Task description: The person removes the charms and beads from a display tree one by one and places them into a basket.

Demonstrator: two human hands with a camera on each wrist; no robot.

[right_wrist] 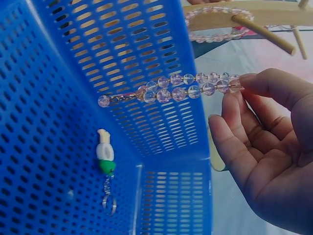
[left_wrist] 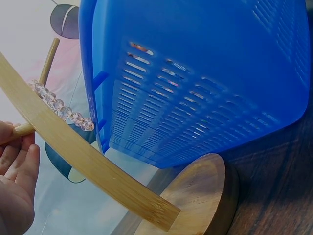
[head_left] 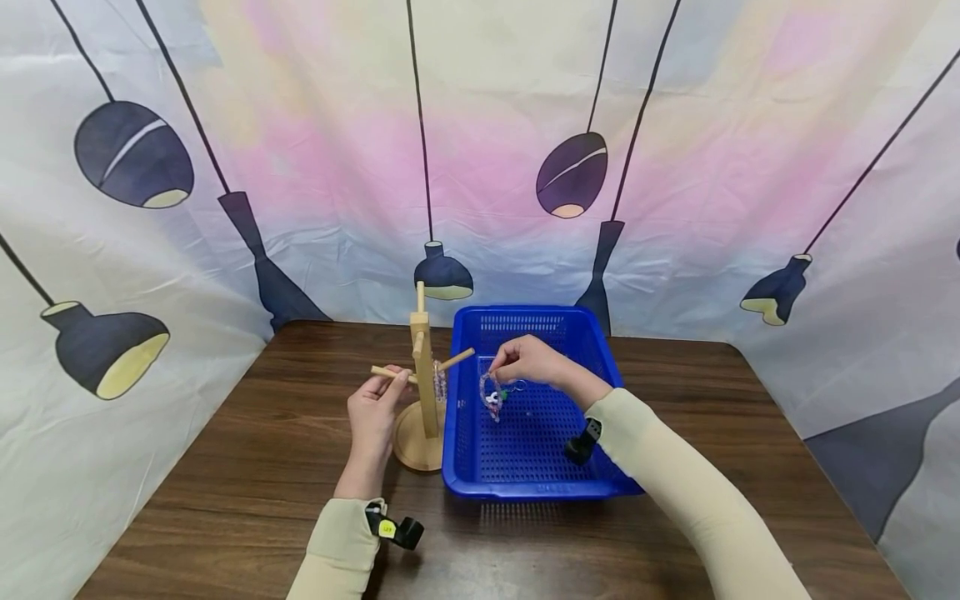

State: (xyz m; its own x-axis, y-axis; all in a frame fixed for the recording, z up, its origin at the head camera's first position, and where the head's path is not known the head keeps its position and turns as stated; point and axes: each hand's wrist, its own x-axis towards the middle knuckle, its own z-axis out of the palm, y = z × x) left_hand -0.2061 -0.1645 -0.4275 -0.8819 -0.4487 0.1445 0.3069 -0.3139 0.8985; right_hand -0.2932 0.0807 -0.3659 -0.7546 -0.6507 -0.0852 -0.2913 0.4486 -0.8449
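Between thumb and fingertips, my right hand (head_left: 528, 362) pinches a bracelet of clear pinkish beads (right_wrist: 178, 93). The bracelet dangles over the blue plastic basket (head_left: 536, 490). My left hand (head_left: 371, 412) grips a peg (head_left: 382, 371) on the left side of a wooden stand (head_left: 427, 392) with a round base. Another beaded bracelet (left_wrist: 66, 110) hangs on the stand's right-hand peg (head_left: 459, 358), near the basket's left rim. Inside the basket lies a keychain (right_wrist: 105, 152) with a white and green figure and a metal ring.
The stand's base (head_left: 412, 450) sits close against the basket's left side on a dark wooden table (head_left: 262, 475). More pegs stick out near the stand's top (head_left: 420, 300). Behind the table hangs a cloth backdrop (head_left: 337, 167) printed with lamps.
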